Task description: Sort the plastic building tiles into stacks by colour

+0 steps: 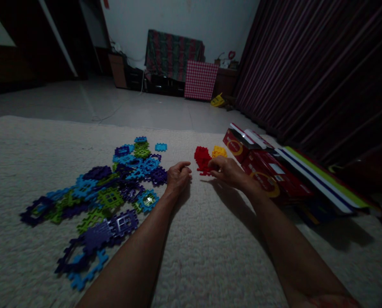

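My right hand [227,171] pinches the edge of a red notched building piece [205,170], just over the mat. More red notched pieces [201,155] lie right behind it, and yellow pieces [219,151] sit beyond my knuckles. My left hand [178,174] is low over the mat, loosely bent, with a gap between thumb and fingers and nothing seen in it. To its left spreads a loose heap of notched interlocking pieces: purple [96,235], light blue [148,200] and green [109,197], some with window-like openings.
Dark red boxes [271,171] stand on the right, with flat coloured boards [322,179] leaning across them. A single light blue piece [160,147] lies apart behind the heap. Beyond the pale quilted mat [191,256] are a tiled floor, low furniture and a dark curtain [293,64].
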